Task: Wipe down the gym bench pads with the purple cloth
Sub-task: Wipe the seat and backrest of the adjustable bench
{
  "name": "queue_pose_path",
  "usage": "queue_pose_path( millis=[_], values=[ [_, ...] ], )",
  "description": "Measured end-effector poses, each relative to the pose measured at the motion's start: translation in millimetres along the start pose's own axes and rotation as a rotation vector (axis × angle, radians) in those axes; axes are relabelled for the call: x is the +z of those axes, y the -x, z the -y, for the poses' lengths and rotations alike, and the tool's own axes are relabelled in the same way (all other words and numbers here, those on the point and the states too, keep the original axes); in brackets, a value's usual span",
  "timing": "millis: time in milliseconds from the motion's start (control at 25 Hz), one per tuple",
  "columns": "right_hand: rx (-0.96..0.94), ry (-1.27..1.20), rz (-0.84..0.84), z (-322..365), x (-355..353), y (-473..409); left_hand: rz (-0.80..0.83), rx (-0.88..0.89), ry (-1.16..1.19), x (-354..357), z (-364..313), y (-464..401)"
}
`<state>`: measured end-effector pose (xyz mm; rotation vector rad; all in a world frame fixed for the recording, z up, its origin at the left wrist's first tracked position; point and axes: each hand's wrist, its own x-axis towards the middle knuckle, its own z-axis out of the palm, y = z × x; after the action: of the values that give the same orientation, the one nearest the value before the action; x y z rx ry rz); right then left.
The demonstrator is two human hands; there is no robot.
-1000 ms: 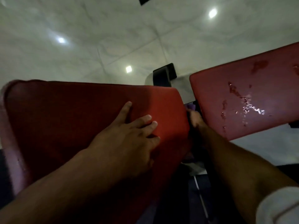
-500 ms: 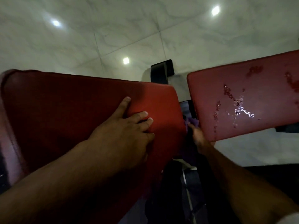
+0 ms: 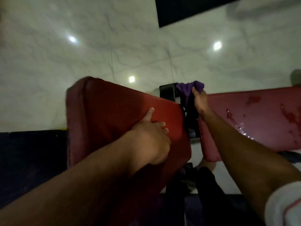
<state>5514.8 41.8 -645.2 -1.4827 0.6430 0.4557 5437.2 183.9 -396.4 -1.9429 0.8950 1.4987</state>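
Observation:
Two red bench pads fill the middle of the head view. My left hand [image 3: 151, 134] rests flat on the near right part of the left pad [image 3: 114, 111], fingers straight. My right hand [image 3: 199, 99] grips the purple cloth [image 3: 189, 89], raised above the gap between the two pads. The cloth hangs down from my fingers into that gap. The right pad [image 3: 254, 115] carries wet streaks and drops on its surface.
A black metal part of the bench frame [image 3: 167, 92] shows in the gap behind the cloth. White marble floor tiles [image 3: 114, 46] lie beyond, with a dark mat [image 3: 29, 160] at the left and a dark panel [image 3: 187, 8] at the top.
My right hand has come up out of the gap between the pads, lifting the purple cloth into view. My left hand stays pressed on the left pad. The camera has tilted back.

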Motion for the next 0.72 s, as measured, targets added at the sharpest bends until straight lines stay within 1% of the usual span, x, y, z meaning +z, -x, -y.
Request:
queue_pose_path(
  millis=[80,120,160,200,240,280,320,360,400,440,480,520,600,720],
  values=[
    [-0.022,-0.013,0.028,31.0,-9.3,36.1,-0.005,-0.005,0.056,-12.2,-3.3,3.7],
    [-0.043,0.039,0.047,43.2,-15.9,58.5,-0.038,-0.019,0.083,-17.4,-3.6,11.7],
    [-0.088,0.081,0.060,50.6,-21.9,81.8,-0.119,-0.041,0.097,-19.9,-3.8,23.4],
    [-0.116,0.135,0.055,64.3,-29.7,107.4,-0.261,-0.079,0.098,-18.1,-3.8,37.1],
    [-0.153,0.166,0.058,73.5,-39.1,130.0,-0.472,-0.145,0.110,-9.3,-4.5,51.5],
    [-0.180,0.201,0.054,89.3,-46.5,155.5,-0.727,-0.245,0.167,5.2,-7.0,67.1],
    [-0.206,0.216,0.056,101.1,-53.2,174.3,-0.962,-0.349,0.276,24.7,-11.2,82.4],
    [-0.210,0.224,0.057,112.1,-57.4,194.5,-1.158,-0.439,0.419,45.9,-17.7,95.7],
    [-0.240,0.226,0.073,120.3,-58.4,208.5,-1.266,-0.522,0.585,66.1,-25.1,107.3],
    [-0.270,0.222,0.094,131.6,-54.8,224.0,-1.299,-0.581,0.753,83.2,-32.9,114.9],
    [-0.312,0.218,0.133,142.3,-46.9,233.1,-1.305,-0.601,0.897,95.1,-39.6,121.1],
    [-0.336,0.231,0.159,155.3,-33.6,237.1,-1.318,-0.596,0.986,101.8,-42.8,121.6],
    [-0.404,0.267,0.253,188.0,4.3,240.1,-1.339,-0.591,1.024,102.3,-39.8,116.7],
    [-0.524,0.348,0.556,226.6,69.1,224.7,-1.355,-0.609,1.061,99.7,-33.6,113.1]
  ],
)
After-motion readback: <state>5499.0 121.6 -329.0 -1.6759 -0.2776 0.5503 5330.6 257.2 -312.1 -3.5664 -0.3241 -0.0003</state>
